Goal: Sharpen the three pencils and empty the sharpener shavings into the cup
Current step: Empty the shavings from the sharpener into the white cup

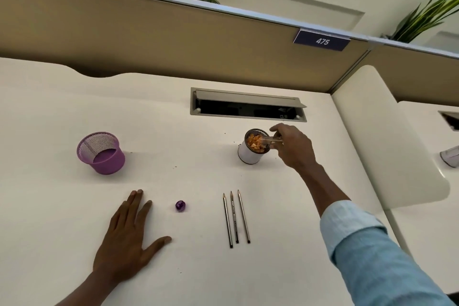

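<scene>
The right hand (293, 146) is pinching what looks like the sharpener's clear shavings container (272, 141), tipping it over the white cup (249, 154), where orange shavings (255, 144) are piling up. This seems to be the emptying step; next, the container needs rejoining with the purple sharpener piece (180, 206). The left hand (126, 238) is lying spread flat on the desk (173, 131). The three pencils (234, 218) are lying side by side, points showing. A purple mesh holder (100, 153) is standing well clear, obstructing nothing.
</scene>
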